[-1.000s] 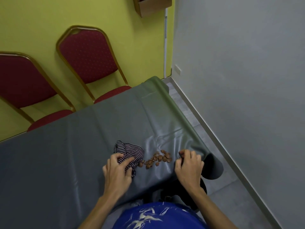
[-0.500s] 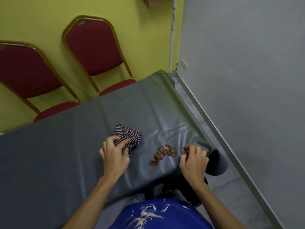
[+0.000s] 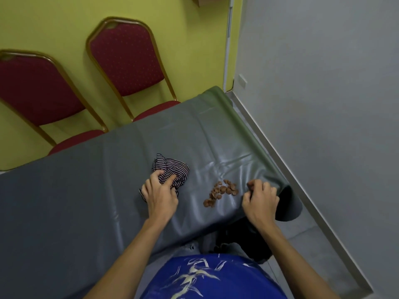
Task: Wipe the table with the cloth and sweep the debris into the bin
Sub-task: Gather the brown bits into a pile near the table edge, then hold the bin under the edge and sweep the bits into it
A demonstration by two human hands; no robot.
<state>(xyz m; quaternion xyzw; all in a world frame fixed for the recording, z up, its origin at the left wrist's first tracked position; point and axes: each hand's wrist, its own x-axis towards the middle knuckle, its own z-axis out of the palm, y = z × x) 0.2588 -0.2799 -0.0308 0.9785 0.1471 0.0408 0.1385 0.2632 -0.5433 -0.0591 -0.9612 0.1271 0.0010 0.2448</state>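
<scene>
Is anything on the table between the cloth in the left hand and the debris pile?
Nothing visible does. Only bare table cover lies between the striped cloth, gripped by the left hand, and the debris. The right hand rests beyond the pile, between it and the table's right edge.

Soft, even indoor light, glare streaks on the table cover (image 3: 226,167), slight blur and wide-angle bending at edges

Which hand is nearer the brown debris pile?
Right. The right hand sits just right of the debris; the left hand grips the striped cloth farther off to its left.
</scene>
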